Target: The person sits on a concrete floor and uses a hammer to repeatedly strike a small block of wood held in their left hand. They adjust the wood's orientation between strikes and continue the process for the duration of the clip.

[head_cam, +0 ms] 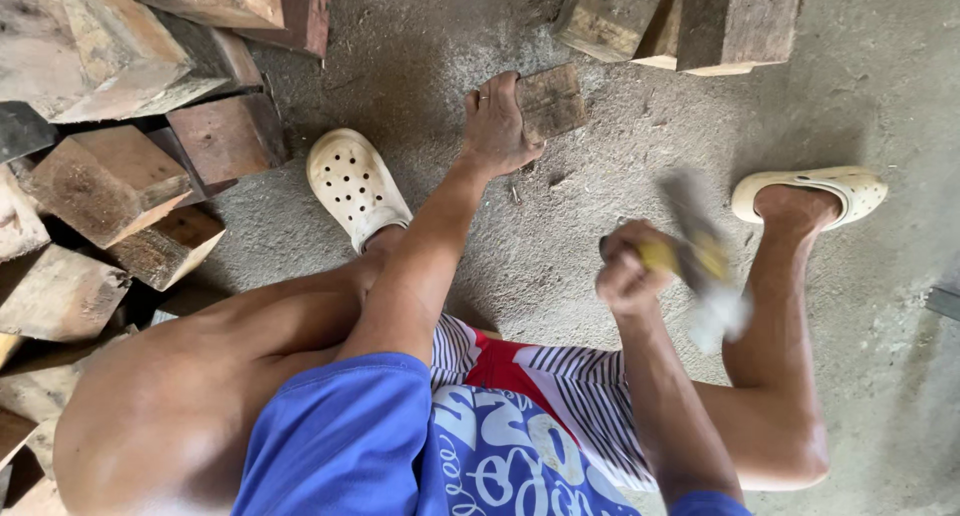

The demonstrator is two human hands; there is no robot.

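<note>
My left hand (495,126) reaches down to the dusty floor and grips the left side of a small square wooden block (550,101) lying there. My right hand (628,271) is closed around the yellow handle of a blurred tool, a hatchet or hammer (700,256), raised above the floor to the right of the block. I am squatting, with both knees spread and cream perforated clogs on my left foot (352,181) and right foot (815,191).
A heap of rough cut wood blocks (110,176) fills the left side. More blocks (690,21) stand at the top, behind the small one. Grey concrete floor (880,76) lies to the right, with a dark object (942,301) at the right edge.
</note>
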